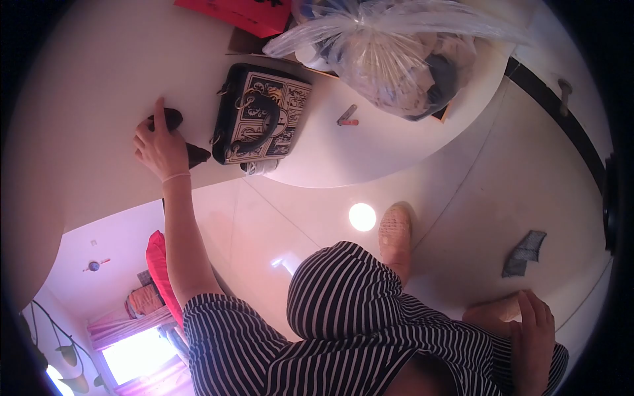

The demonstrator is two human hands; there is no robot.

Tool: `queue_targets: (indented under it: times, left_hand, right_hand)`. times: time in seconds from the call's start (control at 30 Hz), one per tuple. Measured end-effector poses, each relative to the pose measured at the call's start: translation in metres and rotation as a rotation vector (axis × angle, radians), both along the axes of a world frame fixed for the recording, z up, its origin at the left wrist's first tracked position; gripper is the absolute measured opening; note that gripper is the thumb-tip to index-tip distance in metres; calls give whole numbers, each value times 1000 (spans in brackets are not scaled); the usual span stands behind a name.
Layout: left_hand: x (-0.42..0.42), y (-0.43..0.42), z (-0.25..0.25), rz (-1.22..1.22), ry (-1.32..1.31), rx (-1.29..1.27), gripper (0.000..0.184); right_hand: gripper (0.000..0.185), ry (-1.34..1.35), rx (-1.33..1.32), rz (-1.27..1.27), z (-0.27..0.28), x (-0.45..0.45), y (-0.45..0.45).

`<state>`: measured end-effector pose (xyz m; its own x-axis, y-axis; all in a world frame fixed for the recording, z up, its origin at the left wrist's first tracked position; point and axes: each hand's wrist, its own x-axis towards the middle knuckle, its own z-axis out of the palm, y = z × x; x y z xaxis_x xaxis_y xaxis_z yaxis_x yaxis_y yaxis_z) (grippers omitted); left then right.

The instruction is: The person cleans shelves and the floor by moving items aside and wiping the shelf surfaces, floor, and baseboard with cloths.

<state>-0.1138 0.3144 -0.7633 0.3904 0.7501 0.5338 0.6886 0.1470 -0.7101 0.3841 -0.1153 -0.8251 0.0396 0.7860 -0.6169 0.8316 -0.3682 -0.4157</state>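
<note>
On the pale table, my left hand [158,145] lies over a small black object [174,119], its fingers bent around it and one finger stretched along its side. Another dark part [197,155] shows beside my wrist; whether both are one piece I cannot tell. Just right of that hand stands a black and cream patterned handbag [261,119] with dark handles. My right hand [533,333] hangs low at the right, beside my leg, its fingers loosely extended with nothing visible in them.
On the table [317,162] lie a small folding tool [347,117] with an orange-red part, a big clear plastic bag [396,66] of mixed items and a red packet [241,13]. A grey cloth [525,254] lies on the tiled floor.
</note>
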Motion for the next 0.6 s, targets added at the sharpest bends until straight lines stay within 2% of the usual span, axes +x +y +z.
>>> queue_targets:
  times: [0.3, 0.37, 0.4, 0.43, 0.5, 0.57, 0.6]
  left_hand:
    - [-3, 2, 4, -53, -52, -24, 64]
    - [-22, 14, 14, -214, -122, -77, 60]
    - [-25, 21, 31, -375, -104, -41, 58]
    - [-22, 26, 53, -524, -88, -14, 56]
    - [3, 38, 93, -599, -63, 201, 53]
    - [31, 56, 115, -350, 76, 393, 48]
    - [37, 64, 113, -347, 82, 391, 48]
  right_hand:
    - [54, -6, -5, -1, 8, -1, 4]
    - [43, -39, 25, 122, 11, 2, 9]
    - [43, -42, 31, 121, 5, -2, 6]
    - [48, -38, -2, 60, 2, -5, 3]
    - [54, -32, -38, 9, 0, -9, 5]
    - [54, -79, -26, 45, 1, -12, 9]
    - [54, -75, -27, 49, 3, -13, 12]
